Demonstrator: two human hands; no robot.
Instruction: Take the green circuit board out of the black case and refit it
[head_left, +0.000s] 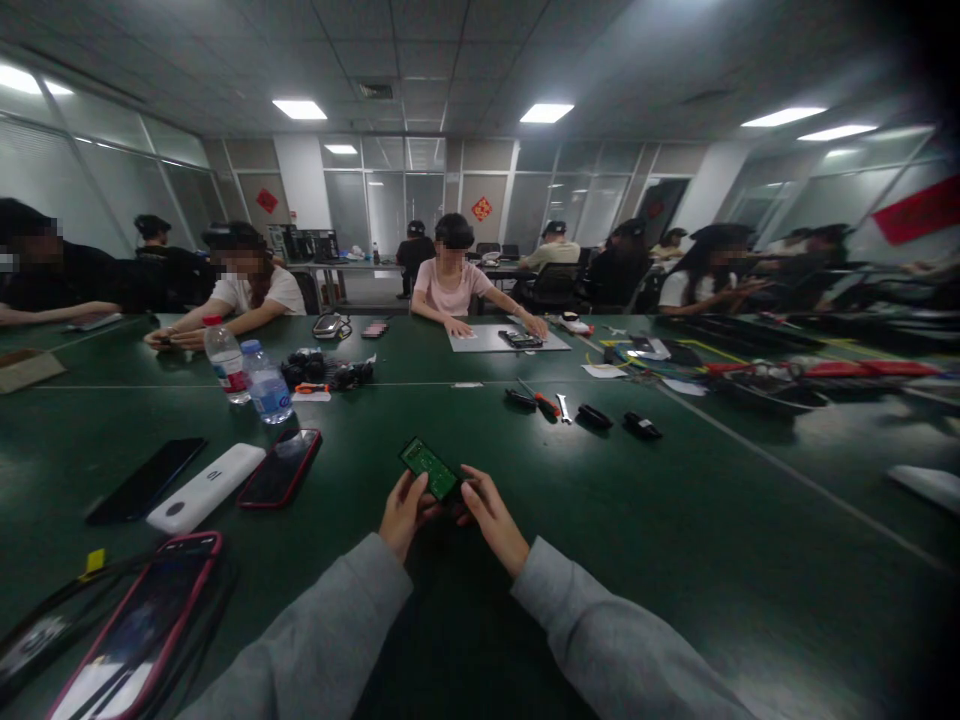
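Note:
Between my two hands is a small green circuit board (429,468) in a dark frame, tilted above the table. My left hand (406,512) grips its near left side, thumb on the board's face and fingers underneath. My right hand (491,512) is closed at the board's right corner, its thumb against the edge. The lower fingers of both hands are partly hidden. Beyond the board lie a screwdriver (546,404) with an orange and black handle, a wrench (564,408) and several black plastic pieces, one a black shell (595,417).
To the left lie a red-edged phone (280,468), a white power bank (206,488), a black phone (147,480) and a pink-cased phone (142,625) with cables. Two bottles, one a blue-capped bottle (267,385), stand farther back. Across the green table (720,560), a person works at a white board (469,338).

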